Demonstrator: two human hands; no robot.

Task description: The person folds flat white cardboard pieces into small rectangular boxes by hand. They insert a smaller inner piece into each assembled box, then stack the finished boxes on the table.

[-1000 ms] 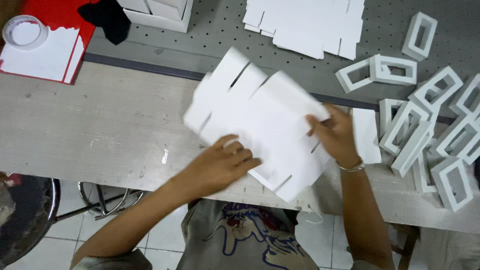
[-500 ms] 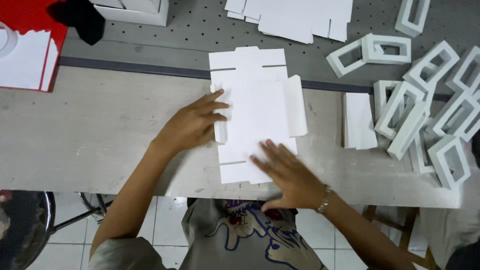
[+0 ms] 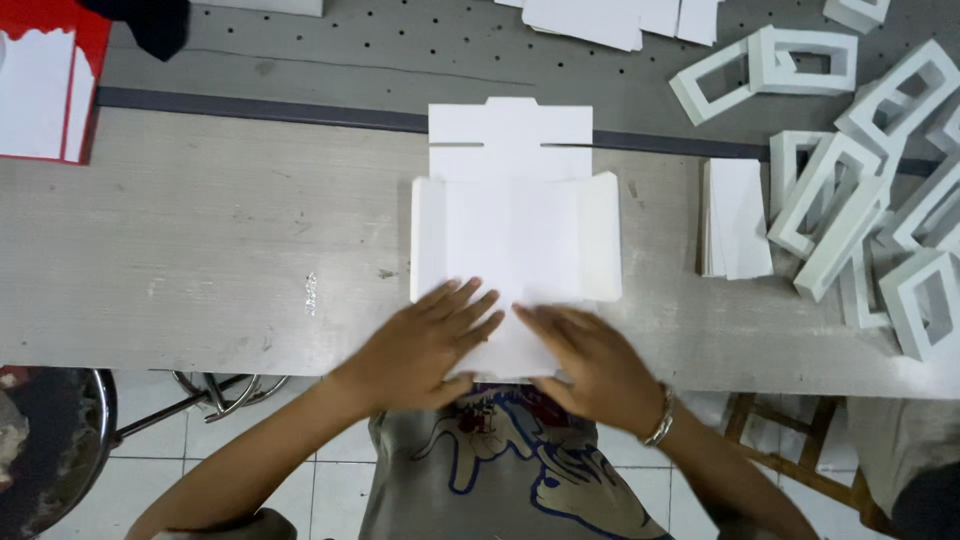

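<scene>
White card blank (image 3: 515,225) lies flat at table (image 3: 200,270) near edge, side flaps creased; left hand (image 3: 425,345) and right hand (image 3: 590,365) press it open-fingered; still unassembled.

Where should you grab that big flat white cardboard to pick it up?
Probably by a raised side flap: the white cardboard sheet lies flat on the table, but its right flap stands up slightly. Come in from the right and pinch it; both hands press the near edge.

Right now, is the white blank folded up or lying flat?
Mostly flat: blank lies spread on the table, side flaps slightly raised, both hands pressing its near edge.
</scene>
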